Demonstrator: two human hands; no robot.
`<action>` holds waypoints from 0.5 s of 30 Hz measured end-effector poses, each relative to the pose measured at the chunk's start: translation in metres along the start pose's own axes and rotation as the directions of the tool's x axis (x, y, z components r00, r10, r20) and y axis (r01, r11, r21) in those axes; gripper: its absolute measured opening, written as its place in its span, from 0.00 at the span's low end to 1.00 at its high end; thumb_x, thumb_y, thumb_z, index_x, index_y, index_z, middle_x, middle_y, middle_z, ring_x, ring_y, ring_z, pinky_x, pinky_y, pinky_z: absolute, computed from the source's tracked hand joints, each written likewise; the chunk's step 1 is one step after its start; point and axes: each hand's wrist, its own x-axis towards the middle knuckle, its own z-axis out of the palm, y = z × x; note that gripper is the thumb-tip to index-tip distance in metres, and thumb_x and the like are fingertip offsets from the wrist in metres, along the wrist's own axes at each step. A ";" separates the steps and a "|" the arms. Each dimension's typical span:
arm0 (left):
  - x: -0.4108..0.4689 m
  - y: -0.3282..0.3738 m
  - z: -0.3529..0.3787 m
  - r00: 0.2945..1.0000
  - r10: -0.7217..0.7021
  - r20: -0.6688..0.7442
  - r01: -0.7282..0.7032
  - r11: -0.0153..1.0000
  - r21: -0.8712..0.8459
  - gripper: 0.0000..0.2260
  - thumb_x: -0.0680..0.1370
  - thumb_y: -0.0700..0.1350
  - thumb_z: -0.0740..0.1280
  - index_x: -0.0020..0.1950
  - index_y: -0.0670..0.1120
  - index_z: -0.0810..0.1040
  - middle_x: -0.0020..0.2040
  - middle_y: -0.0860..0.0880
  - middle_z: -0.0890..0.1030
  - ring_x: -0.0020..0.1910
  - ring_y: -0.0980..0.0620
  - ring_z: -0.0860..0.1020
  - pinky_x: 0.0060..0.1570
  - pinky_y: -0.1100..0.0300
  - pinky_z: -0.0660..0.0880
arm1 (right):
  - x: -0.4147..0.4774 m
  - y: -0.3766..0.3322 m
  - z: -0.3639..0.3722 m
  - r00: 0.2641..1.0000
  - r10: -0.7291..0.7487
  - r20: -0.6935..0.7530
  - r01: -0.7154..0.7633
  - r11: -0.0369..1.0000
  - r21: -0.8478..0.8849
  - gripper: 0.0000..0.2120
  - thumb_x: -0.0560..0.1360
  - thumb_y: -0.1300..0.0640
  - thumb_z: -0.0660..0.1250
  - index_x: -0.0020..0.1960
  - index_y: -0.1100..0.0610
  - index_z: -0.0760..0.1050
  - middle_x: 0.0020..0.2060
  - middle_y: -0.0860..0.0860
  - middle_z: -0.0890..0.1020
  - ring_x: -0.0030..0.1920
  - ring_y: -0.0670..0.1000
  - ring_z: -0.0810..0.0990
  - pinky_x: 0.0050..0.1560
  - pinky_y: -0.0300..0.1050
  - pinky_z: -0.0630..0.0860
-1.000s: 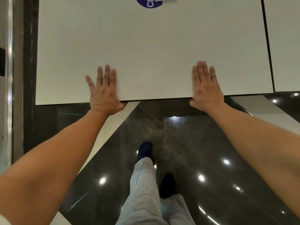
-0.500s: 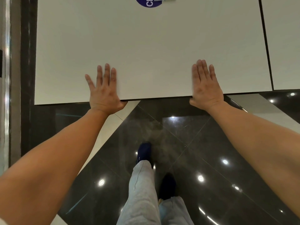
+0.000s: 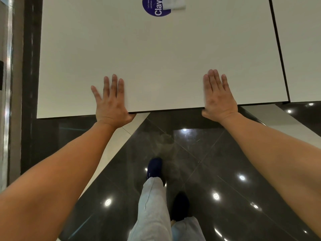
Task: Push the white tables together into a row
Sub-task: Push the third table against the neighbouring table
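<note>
The white counter (image 3: 156, 58) I am pushing fills the far half of my view. Its right edge runs just beside a second white counter (image 3: 305, 49), with only a thin dark seam between them and their near edges about level, so I judge this pair almost joined, though I cannot tell whether more of the row waits out of view. My left hand (image 3: 111, 103) and right hand (image 3: 218, 100) press flat on its near edge above the dark glossy floor (image 3: 191, 153), fingers (image 3: 113, 84) straight, the left ones slightly apart, the right ones together, clamped on nothing.
</note>
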 end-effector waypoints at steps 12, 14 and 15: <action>-0.007 0.004 -0.016 0.985 -0.017 0.169 0.011 0.999 0.035 0.56 0.71 0.70 0.63 0.77 0.43 0.29 0.79 0.42 0.31 0.76 0.39 0.30 0.70 0.27 0.39 | -0.011 -0.017 -0.012 0.986 0.102 0.130 -0.099 0.995 -0.023 0.55 0.71 0.53 0.70 0.77 0.63 0.29 0.78 0.63 0.37 0.78 0.61 0.34 0.78 0.60 0.39; -0.013 0.004 -0.027 0.976 -0.005 0.220 0.000 1.000 0.024 0.55 0.72 0.70 0.63 0.77 0.44 0.29 0.78 0.42 0.30 0.76 0.39 0.29 0.71 0.28 0.39 | -0.023 -0.024 -0.024 0.980 0.120 0.159 -0.119 0.993 -0.012 0.53 0.73 0.53 0.67 0.77 0.62 0.29 0.79 0.62 0.39 0.79 0.60 0.37 0.78 0.59 0.40; -0.016 0.004 -0.034 0.971 -0.002 0.240 -0.001 1.000 0.014 0.54 0.72 0.71 0.61 0.77 0.44 0.29 0.78 0.42 0.29 0.76 0.39 0.28 0.71 0.29 0.38 | -0.031 -0.028 -0.030 0.977 0.129 0.170 -0.130 0.991 -0.005 0.51 0.74 0.53 0.66 0.77 0.61 0.29 0.79 0.62 0.39 0.79 0.60 0.37 0.78 0.59 0.41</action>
